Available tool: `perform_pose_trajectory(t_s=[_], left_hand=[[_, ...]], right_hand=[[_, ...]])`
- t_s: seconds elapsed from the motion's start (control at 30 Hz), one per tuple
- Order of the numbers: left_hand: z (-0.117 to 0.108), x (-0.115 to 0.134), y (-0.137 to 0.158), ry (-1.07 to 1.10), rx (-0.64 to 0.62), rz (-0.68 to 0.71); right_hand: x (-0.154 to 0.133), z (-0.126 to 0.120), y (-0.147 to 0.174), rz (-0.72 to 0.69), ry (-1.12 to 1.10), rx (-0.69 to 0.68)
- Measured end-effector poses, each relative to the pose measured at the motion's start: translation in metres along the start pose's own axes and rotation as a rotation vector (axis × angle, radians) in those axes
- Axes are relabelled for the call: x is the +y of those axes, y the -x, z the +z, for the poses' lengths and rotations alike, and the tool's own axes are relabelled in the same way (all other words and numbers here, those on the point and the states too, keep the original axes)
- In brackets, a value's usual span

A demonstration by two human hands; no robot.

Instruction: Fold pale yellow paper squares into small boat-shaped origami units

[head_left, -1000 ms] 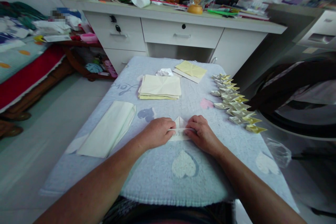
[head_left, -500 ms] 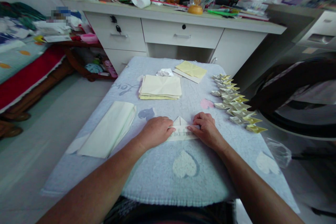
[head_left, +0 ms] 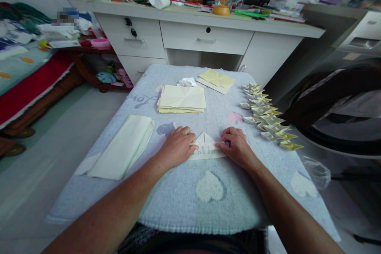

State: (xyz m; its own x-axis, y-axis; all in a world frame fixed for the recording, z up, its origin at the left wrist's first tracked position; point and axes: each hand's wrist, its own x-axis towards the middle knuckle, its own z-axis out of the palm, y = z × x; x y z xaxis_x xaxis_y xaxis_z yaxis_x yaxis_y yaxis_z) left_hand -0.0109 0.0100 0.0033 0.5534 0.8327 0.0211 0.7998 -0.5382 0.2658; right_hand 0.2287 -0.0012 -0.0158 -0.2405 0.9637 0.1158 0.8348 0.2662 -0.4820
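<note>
A small sheet of printed paper (head_left: 204,149), folded to a triangular peak with a flat band along its near edge, lies on the cloth-covered table. Its left end is pinched by my left hand (head_left: 178,145), thumb on top and fingers curled. At the opposite end my right hand (head_left: 236,145) grips the paper between thumb and bent fingers. Beyond my right hand stand several folded paper boats (head_left: 264,117) in close rows, white and yellow. A stack of cream paper squares (head_left: 182,97) lies farther back, in front of a crumpled white tissue (head_left: 187,82).
A long folded white paper (head_left: 123,147) lies at the left of the blue tablecloth (head_left: 178,202). Yellow and white sheets (head_left: 216,79) rest at the back. Behind stands a white desk (head_left: 205,33) loaded with odds and ends; a front-loading washing machine (head_left: 361,43) is at the right.
The band along the paper's near edge looks flatter, and more of the triangular peak shows between my hands. My left fingers have shifted slightly. Other things on the table stay put.
</note>
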Motion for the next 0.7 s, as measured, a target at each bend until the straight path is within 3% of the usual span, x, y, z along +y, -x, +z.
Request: perform_pose_trajectory(t_s=[0.27,0.53,0.63,0.7], left_hand=[[0.006,0.001,-0.002,0.102,-0.006,0.282],[0.01,-0.001,-0.002,0.04,-0.043,0.325],[0.01,-0.001,-0.003,0.049,-0.047,0.329],[0.01,-0.001,-0.003,0.059,-0.048,0.328]], right_hand=[[-0.004,-0.003,0.001,0.081,0.01,0.01],[0.005,-0.007,0.0,0.105,-0.001,0.071],[0.001,-0.011,0.004,-0.003,-0.096,0.255],[-0.008,-0.011,0.007,-0.172,-0.193,0.299]])
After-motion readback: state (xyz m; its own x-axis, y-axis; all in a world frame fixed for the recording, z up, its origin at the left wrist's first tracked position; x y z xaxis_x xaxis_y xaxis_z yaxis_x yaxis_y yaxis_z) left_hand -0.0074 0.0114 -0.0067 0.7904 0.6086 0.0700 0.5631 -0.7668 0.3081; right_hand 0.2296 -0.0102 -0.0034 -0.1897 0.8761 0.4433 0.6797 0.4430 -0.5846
